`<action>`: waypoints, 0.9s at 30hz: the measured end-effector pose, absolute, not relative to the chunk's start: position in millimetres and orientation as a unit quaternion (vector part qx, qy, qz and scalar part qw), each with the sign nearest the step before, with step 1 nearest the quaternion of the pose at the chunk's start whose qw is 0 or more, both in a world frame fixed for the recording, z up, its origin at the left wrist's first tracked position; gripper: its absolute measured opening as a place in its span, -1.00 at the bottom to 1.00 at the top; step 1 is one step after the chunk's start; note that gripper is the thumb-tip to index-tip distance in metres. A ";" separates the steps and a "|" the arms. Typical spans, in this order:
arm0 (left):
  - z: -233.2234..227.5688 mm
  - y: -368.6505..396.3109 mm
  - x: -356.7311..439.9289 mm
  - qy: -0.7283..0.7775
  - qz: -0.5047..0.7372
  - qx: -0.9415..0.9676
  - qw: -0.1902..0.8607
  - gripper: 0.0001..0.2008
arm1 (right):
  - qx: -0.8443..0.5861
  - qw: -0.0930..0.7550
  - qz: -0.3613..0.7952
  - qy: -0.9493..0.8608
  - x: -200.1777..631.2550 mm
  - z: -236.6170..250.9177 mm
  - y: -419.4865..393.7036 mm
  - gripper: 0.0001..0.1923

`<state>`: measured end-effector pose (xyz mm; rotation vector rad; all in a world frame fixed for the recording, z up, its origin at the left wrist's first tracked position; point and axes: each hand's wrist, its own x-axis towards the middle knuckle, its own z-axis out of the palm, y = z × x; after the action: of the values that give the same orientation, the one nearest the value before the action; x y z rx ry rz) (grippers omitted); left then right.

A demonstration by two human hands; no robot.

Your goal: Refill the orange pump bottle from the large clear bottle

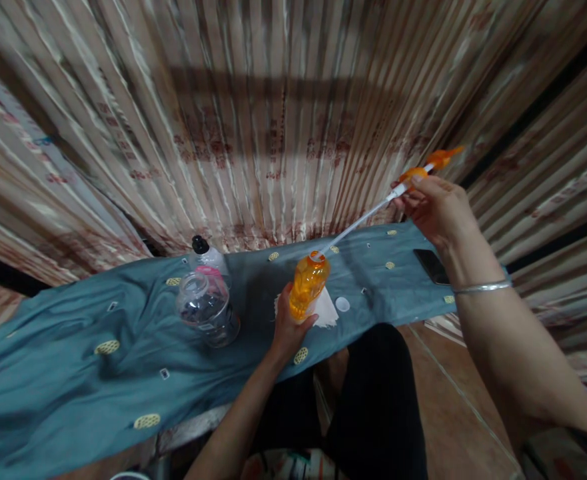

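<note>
The right hand (436, 207) is raised near the camera, its fingers pinched on an orange pump top (426, 168) whose white tube (358, 225) slants down to the mouth of an orange bottle (307, 285). The bottle is gripped around its body by the left hand (288, 330) and stands upright on a teal cloth (98, 347). A clear jar (206, 310) is seen to the left, and a phone (432, 265) lies just beside the right wrist.
</note>
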<state>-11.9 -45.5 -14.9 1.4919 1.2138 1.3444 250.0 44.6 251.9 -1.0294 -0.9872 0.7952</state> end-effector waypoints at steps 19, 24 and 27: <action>-10.4 -32.5 -12.9 0.490 0.524 0.589 0.372 -0.32 | -0.346 0.417 0.440 -0.716 164.9 166.6 11.3 -0.56; -8.1 -33.0 -13.2 0.487 0.525 0.591 0.372 -0.34 | -0.339 0.390 0.434 -0.738 167.8 163.9 16.4 -0.52; -7.3 -33.1 -13.9 0.488 0.525 0.589 0.372 -0.35 | -0.333 0.389 0.429 -0.744 169.4 164.7 16.1 -0.52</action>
<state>-13.9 -33.1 -7.3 1.5101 1.2513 1.3460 169.4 16.1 164.7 -0.8477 -1.8923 1.0919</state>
